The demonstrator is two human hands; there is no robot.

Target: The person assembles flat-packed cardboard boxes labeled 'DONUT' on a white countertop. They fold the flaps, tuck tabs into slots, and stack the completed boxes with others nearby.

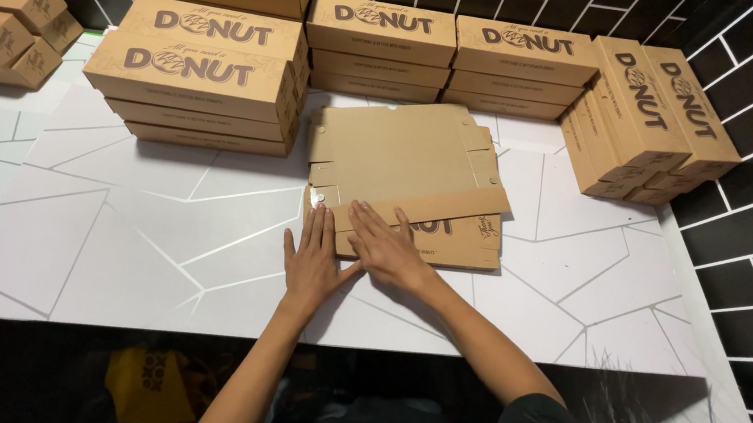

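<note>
A flat, unfolded brown cardboard box [394, 155] lies on the white counter [96, 252], its near flap folded up toward me. My left hand [310, 260] rests flat with fingers spread at the flap's near left corner. My right hand [383, 243] presses flat on the folded front flap, fingers apart, thumb crossing over toward the left hand. Neither hand grips anything.
Stacks of assembled brown cardboard boxes stand behind: a tall stack at left [200, 63], lower stacks at centre [380, 51] and right [522, 66], leaning boxes at far right [653, 117], more at far left [11, 22]. Black tiled wall [752, 223] borders the right.
</note>
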